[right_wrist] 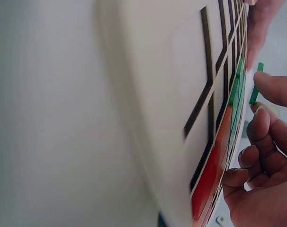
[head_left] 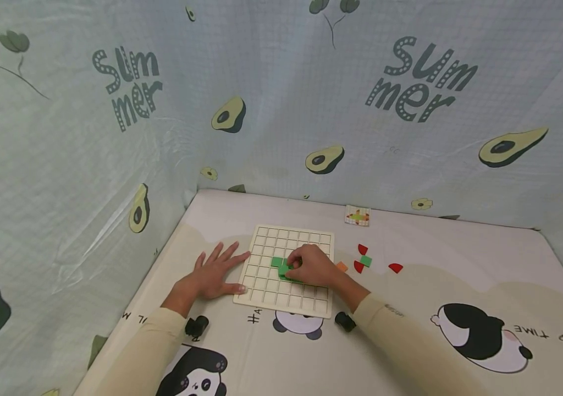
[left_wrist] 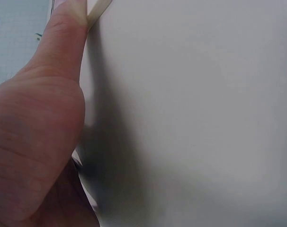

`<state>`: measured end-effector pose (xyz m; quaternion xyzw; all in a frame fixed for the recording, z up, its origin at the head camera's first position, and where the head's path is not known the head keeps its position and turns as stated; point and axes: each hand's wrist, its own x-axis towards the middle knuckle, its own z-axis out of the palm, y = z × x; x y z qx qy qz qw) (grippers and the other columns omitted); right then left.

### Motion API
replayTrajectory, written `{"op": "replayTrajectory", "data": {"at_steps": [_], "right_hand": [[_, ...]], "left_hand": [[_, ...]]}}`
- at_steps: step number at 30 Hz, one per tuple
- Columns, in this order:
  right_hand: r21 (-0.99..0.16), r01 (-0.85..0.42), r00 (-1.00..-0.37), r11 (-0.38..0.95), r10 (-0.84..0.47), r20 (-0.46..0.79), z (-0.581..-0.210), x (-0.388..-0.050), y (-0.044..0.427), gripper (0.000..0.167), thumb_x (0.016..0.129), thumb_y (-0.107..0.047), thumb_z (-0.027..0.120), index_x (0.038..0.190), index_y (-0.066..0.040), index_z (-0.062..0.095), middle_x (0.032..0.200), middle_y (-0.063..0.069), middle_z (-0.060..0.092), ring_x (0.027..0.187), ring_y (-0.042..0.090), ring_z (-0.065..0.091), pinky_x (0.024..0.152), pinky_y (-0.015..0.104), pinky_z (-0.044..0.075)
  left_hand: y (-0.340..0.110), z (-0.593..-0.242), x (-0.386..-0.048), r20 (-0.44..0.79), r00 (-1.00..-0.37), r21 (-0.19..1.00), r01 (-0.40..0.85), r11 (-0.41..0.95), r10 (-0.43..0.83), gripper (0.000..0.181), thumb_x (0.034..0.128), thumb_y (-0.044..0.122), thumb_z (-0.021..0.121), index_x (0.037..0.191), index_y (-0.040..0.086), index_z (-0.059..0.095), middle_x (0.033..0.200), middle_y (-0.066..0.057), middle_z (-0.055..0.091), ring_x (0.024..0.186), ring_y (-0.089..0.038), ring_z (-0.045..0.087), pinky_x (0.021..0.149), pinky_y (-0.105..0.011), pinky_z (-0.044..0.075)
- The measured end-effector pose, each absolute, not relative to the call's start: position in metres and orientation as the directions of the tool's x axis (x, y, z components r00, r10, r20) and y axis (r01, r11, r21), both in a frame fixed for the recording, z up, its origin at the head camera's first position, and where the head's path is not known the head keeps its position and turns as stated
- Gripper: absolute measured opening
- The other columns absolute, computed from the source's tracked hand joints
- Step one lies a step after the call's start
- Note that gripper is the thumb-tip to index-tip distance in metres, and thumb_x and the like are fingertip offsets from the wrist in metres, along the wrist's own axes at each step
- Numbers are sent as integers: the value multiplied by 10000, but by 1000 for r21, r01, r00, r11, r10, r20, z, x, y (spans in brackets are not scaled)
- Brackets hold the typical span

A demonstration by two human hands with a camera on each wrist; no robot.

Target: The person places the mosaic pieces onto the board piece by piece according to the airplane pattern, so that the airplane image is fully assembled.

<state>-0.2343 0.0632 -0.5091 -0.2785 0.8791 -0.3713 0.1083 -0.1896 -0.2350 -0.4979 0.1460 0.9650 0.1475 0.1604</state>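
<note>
A pale square grid board [head_left: 261,297] lies on the table. My left hand [head_left: 209,278] is spread beside its left edge, with the thumb and a fingertip touching the rim; the left wrist view shows the thumb [left_wrist: 63,42] on that edge. Over the middle of the board, my right hand [head_left: 313,267] pinches a thin green square tile [right_wrist: 256,85] between thumb and finger, held just off the surface. Green tiles [head_left: 276,262] sit in the board's cells. An orange piece [right_wrist: 222,127] and a red piece [right_wrist: 205,177] also lie on it, hidden by the right hand in the head view.
Right of the board lie an orange square [head_left: 342,267], a green square [head_left: 365,260] and red quarter-round pieces [head_left: 395,268]. A small pattern card [head_left: 358,216] lies farther back. Small black objects [head_left: 196,326] show by both wrists. Patterned sheeting [head_left: 271,110] rises behind and left.
</note>
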Motion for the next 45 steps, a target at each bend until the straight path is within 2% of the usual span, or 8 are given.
{"op": "replayTrajectory", "data": {"at_steps": [8, 17, 27, 32, 37, 40, 45], "right_hand": [[-687, -424, -823, 591, -567, 20, -501, -226, 47, 88, 861, -122, 784, 901, -46, 766, 718, -43, 619, 692, 63, 533, 704, 216, 478], [-637, -401, -856, 658, -516, 6, -499, -222, 34, 67, 841, -116, 781, 873, -62, 757, 641, -70, 564, 639, 68, 514, 629, 214, 425], [-576, -428, -857, 696, -515, 15, -501, -220, 29, 116, 840, -170, 818, 882, -74, 767, 686, -58, 624, 690, 67, 535, 656, 222, 448], [-604, -396, -865, 692, -501, -5, -500, -218, 30, 146, 844, -184, 831, 917, -74, 768, 691, -61, 603, 684, 70, 529, 647, 217, 434], [-684, -369, -867, 629, -498, 10, -497, -220, 40, 134, 868, -157, 829, 948, -72, 762, 699, -31, 584, 662, 91, 513, 627, 235, 425], [-714, -348, -873, 608, -487, 11, -498, -225, 55, 98, 890, -122, 796, 970, -73, 768, 718, -17, 589, 663, 101, 506, 640, 247, 427], [-717, -263, -910, 646, -413, -38, -500, -237, 94, 110, 904, -102, 757, 1013, -89, 768, 786, 5, 601, 726, 140, 523, 629, 270, 440]], "left_hand": [[-235, -497, -190, -282, -902, 339, 226, 913, 327, 898, 901, 609, 718, 1642, 289, 323, 1770, -114, 135, 1621, -489, 49, 1222, -780, 73], [-235, -498, -192, -283, -902, 342, 224, 913, 328, 902, 901, 614, 715, 1645, 298, 314, 1774, -109, 120, 1623, -486, 36, 1222, -781, 66], [-235, -496, -191, -285, -901, 339, 224, 914, 327, 896, 905, 610, 715, 1645, 301, 314, 1773, -113, 120, 1622, -487, 38, 1219, -783, 74], [-235, -496, -191, -288, -899, 343, 225, 912, 330, 901, 903, 615, 714, 1645, 300, 313, 1773, -113, 118, 1623, -486, 34, 1220, -783, 71], [-234, -497, -192, -289, -898, 342, 228, 911, 333, 900, 903, 612, 715, 1645, 301, 311, 1772, -117, 121, 1621, -488, 37, 1218, -783, 70], [-234, -497, -191, -281, -900, 339, 232, 912, 333, 891, 907, 596, 721, 1643, 297, 317, 1771, -116, 129, 1622, -487, 44, 1220, -781, 77], [-233, -496, -190, -277, -903, 336, 230, 913, 330, 890, 909, 588, 724, 1643, 294, 316, 1771, -114, 129, 1622, -487, 44, 1220, -781, 82]]}}
